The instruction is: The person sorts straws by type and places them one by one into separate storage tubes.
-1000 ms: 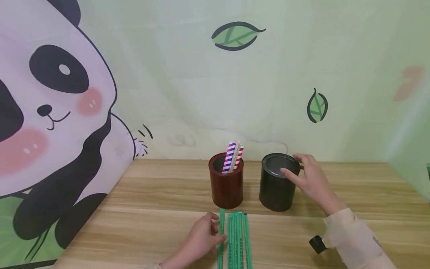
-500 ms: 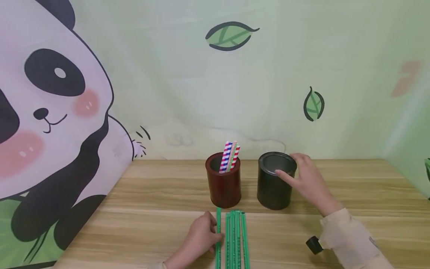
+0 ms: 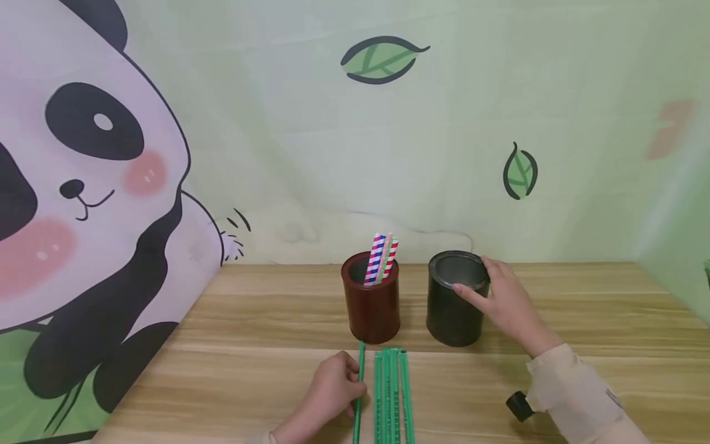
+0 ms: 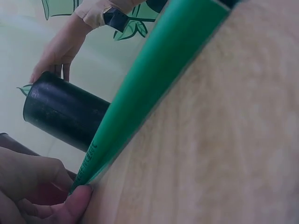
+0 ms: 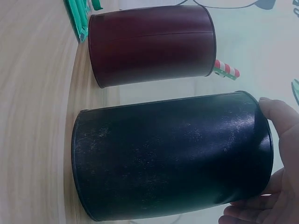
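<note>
My left hand [image 3: 335,385] pinches a long, slim green packet with printed lettering [image 3: 361,361] between thumb and fingers; it stands beside several similar green packets [image 3: 391,394] lying side by side on the table. In the left wrist view the pinched packet [image 4: 145,88] stretches large across the picture, its far end between the fingertips. My right hand [image 3: 513,308] grips the rim of an upright black cylindrical holder [image 3: 455,317], thumb at the front and fingers behind. In the right wrist view, fingers curl at the rim of this holder [image 5: 173,154].
A dark red cylindrical holder [image 3: 373,311] stands left of the black one, with striped paper straws [image 3: 380,259] sticking out. Behind the wooden table [image 3: 266,308] hangs a printed backdrop with a panda and leaves. A small black piece [image 3: 519,406] is at the right sleeve.
The green packet in my left hand has turned edge-on and looks narrower, leaning slightly. My right hand stays at the black holder's rim. The head view has shifted slightly.
</note>
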Demonstrator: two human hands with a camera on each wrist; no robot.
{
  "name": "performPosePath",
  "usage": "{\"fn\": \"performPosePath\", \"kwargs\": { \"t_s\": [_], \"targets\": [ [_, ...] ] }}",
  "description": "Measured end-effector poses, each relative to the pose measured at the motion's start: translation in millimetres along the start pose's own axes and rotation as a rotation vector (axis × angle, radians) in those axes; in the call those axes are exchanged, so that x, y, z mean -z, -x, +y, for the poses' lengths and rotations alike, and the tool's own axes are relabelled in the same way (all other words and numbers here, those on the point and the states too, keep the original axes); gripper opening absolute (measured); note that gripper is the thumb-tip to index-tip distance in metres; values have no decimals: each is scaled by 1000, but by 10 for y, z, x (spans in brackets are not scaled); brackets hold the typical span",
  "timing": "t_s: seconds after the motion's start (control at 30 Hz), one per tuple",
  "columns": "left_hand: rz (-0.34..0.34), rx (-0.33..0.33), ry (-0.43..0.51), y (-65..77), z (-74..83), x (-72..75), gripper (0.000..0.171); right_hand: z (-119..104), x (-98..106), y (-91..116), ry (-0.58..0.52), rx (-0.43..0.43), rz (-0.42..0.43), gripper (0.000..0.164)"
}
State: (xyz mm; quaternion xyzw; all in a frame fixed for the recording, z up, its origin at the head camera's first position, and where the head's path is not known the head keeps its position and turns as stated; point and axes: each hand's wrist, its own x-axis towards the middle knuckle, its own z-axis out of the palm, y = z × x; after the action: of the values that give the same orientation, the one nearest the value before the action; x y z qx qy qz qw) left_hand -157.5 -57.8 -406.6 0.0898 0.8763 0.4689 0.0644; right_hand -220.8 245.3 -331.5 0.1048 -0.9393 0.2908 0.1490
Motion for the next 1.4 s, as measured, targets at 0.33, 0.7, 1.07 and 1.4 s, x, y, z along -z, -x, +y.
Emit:
{"fn": "performPosePath", "kwargs": {
  "t_s": [0.33,0.7,1.07,1.4],
  "targets": [
    [3,-67,100,23,117,85,32,7,5,10,17,-22,-19,90],
    [-11,-130,107,-37,528,268,31,6,22,9,8,-28,-29,92],
    [90,-391,119,-285,1044,414,26,4,13,11,11,-39,-35,92],
    [343,-611,162,-590,1326,473,19,-1,20,6,6,-47,-31,90]
  ]
}}
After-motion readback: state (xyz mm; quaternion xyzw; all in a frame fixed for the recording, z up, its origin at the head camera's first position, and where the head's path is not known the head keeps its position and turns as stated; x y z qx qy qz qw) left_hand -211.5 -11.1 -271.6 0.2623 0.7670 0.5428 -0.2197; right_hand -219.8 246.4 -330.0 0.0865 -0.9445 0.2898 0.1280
